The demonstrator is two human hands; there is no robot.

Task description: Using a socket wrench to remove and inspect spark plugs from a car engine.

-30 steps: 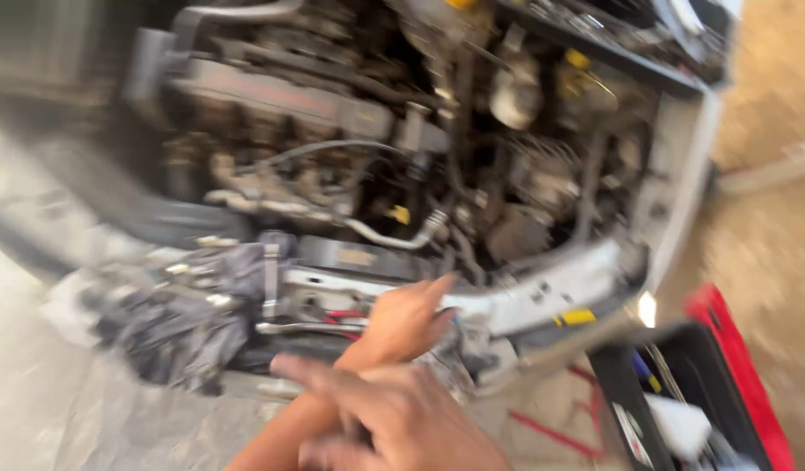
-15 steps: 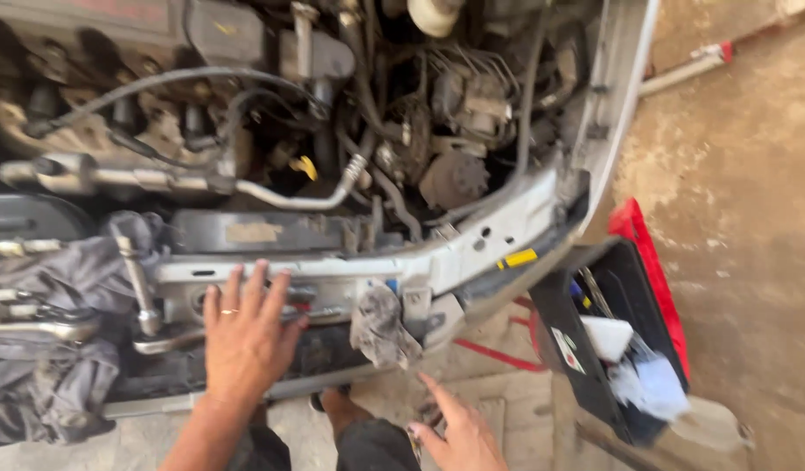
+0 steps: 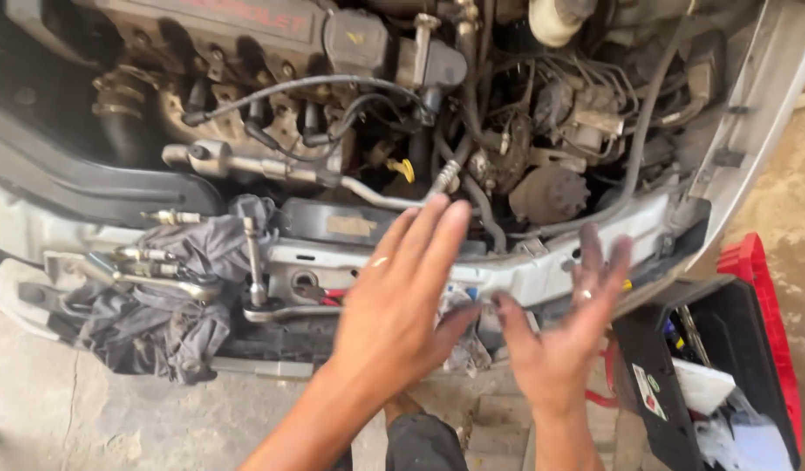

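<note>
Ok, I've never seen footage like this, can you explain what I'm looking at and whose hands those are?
This is one picture from a camera worn on a person's head, looking down at their own two bare hands. The left hand and right hand are both open with fingers spread, holding nothing, in front of a car's open engine bay. Between them a crumpled rag hangs at the car's white front crossbar. To the left, a dark cloth lies draped over the front with several metal tools on it. At lower right stands a black and red toolbox, open, with papers and bits inside. The ground is bare concrete.
</note>
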